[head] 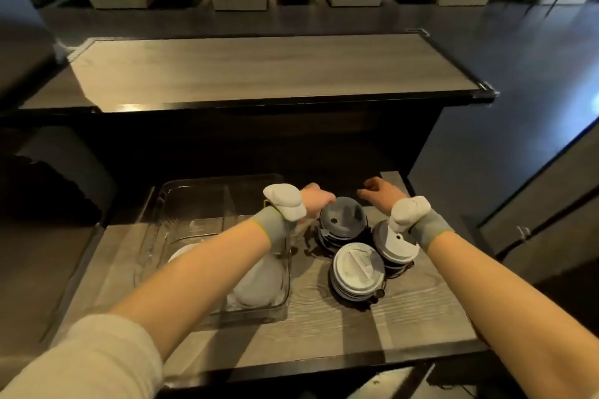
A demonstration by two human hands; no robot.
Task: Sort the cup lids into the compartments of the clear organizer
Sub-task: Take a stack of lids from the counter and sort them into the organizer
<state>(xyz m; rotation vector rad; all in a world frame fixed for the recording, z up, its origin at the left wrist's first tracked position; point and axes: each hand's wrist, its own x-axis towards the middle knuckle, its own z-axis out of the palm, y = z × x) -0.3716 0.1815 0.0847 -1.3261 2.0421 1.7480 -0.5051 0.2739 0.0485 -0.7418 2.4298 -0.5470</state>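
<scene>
Lids sit stacked on the counter beside the clear organizer. They look light and slippery; pinch the rim. Left hand touches the dark stack, grip unclear. Right hand is spread.

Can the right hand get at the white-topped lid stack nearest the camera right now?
Probably yes. The right hand hovers open and empty beyond the stacks, and nothing covers the white-topped stack. It would need to draw back over the neighbouring stack under its wrist.
</scene>
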